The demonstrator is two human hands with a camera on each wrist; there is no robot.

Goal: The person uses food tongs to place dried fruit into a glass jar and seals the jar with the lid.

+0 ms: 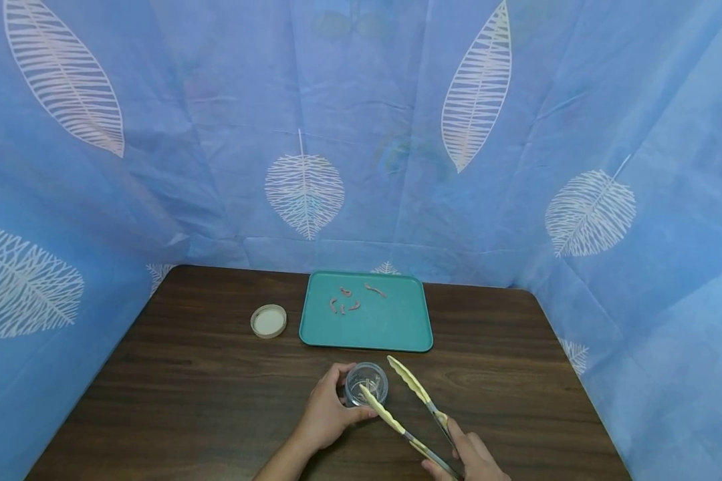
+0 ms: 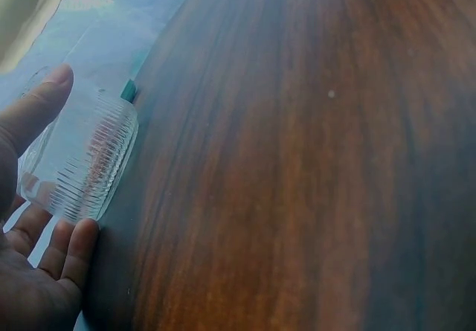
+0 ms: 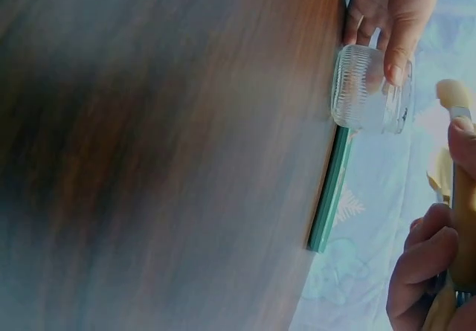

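Observation:
My left hand [image 1: 325, 415] grips a clear jar [image 1: 368, 371] upright on the table, thumb on the near side and fingers around the far side. Ridges run round the jar's lower wall in the left wrist view. My right hand [image 1: 474, 457] holds a pair of tongs [image 1: 420, 391] with pale yellow ends and metal arms. The tongs are spread wide. One tip lies over the jar's mouth and the other is to the right of the rim. Whether anything lies in the jar, I cannot tell.
Beyond the jar, a teal tray [image 1: 391, 331] bears several thin, curled pink pieces [image 1: 376, 290], mostly on its left half. A round lid [image 1: 269, 321] lies left of the tray. Blue leaf-patterned cloth [image 1: 373, 200] hangs behind and beside the dark wooden table [image 1: 186, 374].

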